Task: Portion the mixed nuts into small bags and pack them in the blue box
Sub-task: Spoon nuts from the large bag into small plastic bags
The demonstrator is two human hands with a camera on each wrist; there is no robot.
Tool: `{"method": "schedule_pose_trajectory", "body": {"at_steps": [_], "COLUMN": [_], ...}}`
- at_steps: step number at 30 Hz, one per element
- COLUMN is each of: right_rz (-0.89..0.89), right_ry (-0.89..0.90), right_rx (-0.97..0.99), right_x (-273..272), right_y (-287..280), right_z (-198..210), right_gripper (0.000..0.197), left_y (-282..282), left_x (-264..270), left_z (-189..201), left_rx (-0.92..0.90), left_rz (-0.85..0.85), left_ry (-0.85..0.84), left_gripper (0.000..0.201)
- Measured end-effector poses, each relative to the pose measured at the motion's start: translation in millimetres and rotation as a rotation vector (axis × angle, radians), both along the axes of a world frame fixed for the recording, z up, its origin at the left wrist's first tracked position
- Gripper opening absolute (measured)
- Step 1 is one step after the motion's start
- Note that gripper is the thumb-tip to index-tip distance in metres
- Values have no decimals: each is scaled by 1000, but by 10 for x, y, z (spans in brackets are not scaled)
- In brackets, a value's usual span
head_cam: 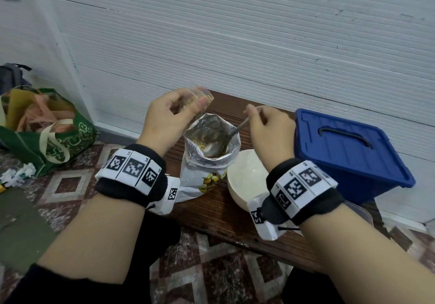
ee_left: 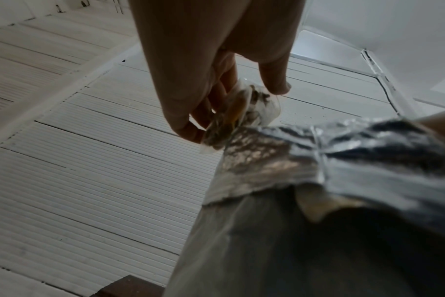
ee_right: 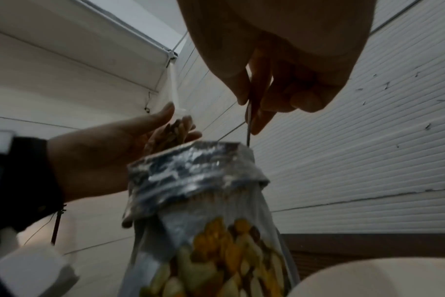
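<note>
A tall foil bag of mixed nuts [head_cam: 207,169] [ee_left: 280,160] [ee_right: 198,180] stands open on the low wooden table [head_cam: 211,209]. My left hand [head_cam: 174,110] [ee_left: 216,90] [ee_right: 114,152] holds a small clear bag [head_cam: 200,95] [ee_left: 241,112] with some nuts in it just above the foil bag's far-left rim. My right hand [head_cam: 263,122] [ee_right: 280,84] pinches the handle of a metal spoon [head_cam: 216,147] [ee_right: 249,120], whose bowl lies down inside the foil bag. The blue box [head_cam: 350,155] sits at the right with its lid on.
A white bowl [head_cam: 244,179] [ee_right: 381,279] stands right of the nut bag, under my right wrist. A green shopping bag [head_cam: 44,129] and crumpled paper [head_cam: 18,174] lie on the tiled floor at the left. A white ribbed wall [head_cam: 235,44] rises behind the table.
</note>
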State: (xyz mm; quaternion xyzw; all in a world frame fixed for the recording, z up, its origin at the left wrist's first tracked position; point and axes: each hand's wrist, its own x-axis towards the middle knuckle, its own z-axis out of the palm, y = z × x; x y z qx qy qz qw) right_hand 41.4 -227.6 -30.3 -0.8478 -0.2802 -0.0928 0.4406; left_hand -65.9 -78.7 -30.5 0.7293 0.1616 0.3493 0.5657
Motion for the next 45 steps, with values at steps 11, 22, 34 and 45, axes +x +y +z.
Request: {"method": "schedule_pose_trajectory", "body": {"at_steps": [11, 22, 34, 45], "right_rz": [125, 161, 89, -189], "right_ry": [157, 231, 343, 337], "right_rx": [23, 263, 190, -129], "right_x": [4, -13, 48, 340], "right_y": [-25, -322, -1061, -1985], "right_z": [-37, 397, 730, 318], "right_gripper": [26, 29, 20, 23], "left_y": [-22, -388, -1260, -1734], "left_x": [9, 141, 317, 522], "left_z": [-9, 155, 147, -489], "left_rx": [3, 108, 157, 160], "left_rz": [-59, -137, -275, -419], "left_ry": [-46, -40, -91, 347], "left_gripper": [16, 27, 36, 51]}}
